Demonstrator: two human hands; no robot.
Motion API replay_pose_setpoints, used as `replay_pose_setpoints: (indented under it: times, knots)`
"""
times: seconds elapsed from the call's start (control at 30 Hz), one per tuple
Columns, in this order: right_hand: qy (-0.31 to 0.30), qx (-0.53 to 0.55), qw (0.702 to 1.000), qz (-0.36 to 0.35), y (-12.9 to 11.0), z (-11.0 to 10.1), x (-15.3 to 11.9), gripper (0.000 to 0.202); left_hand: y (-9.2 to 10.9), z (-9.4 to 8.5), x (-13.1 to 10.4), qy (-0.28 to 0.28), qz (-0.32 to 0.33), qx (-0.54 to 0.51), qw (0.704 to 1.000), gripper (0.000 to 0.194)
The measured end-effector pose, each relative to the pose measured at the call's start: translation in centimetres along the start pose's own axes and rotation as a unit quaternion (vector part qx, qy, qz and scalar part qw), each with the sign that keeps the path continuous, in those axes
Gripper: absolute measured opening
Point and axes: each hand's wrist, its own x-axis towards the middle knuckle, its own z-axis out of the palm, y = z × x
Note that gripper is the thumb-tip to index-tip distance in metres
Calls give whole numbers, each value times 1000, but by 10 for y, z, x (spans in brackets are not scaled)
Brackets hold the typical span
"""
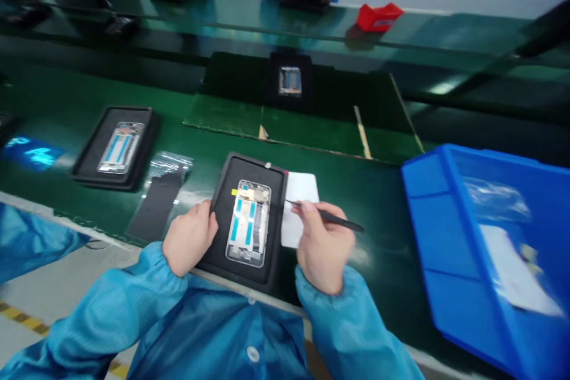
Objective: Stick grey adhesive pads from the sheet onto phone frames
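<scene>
A black foam tray (pixel 218 252) lies in front of me at the table's near edge. In it rests an opened phone frame (pixel 243 231) with blue strips and a yellow tab at its upper left. My left hand (pixel 189 237) is closed on the tray's left rim. Between the thumb and fingers of my right hand (pixel 325 243) is a pair of black tweezers (pixel 341 221), its tip pointing left near the tray's right rim. Partly under that hand is a white sheet (pixel 305 187), beside the tray.
A blue bin (pixel 449 249) with plastic bags and white pieces stands right. Left are a plastic bag with black strips (pixel 155 202) and another tray (pixel 80 175) with a phone frame. A third tray (pixel 307 92) sits beyond. Two co-workers and a red box (pixel 378 19) are across.
</scene>
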Motion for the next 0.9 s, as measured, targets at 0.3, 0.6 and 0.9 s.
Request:
replay_pose_setpoints:
  times: [0.3, 0.6, 0.9]
  knots:
    - [4, -8, 999, 36, -17, -40, 14, 35, -161, -105, 54, 85, -170, 96, 977, 45]
    - [25, -21, 998, 61, -10, -81, 27, 39, -242, -145, 84, 9, -259, 142, 955, 51]
    - [-118, -225, 967, 1, -3, -121, 33, 21, -32, -52, 63, 107, 263, 30, 958, 36]
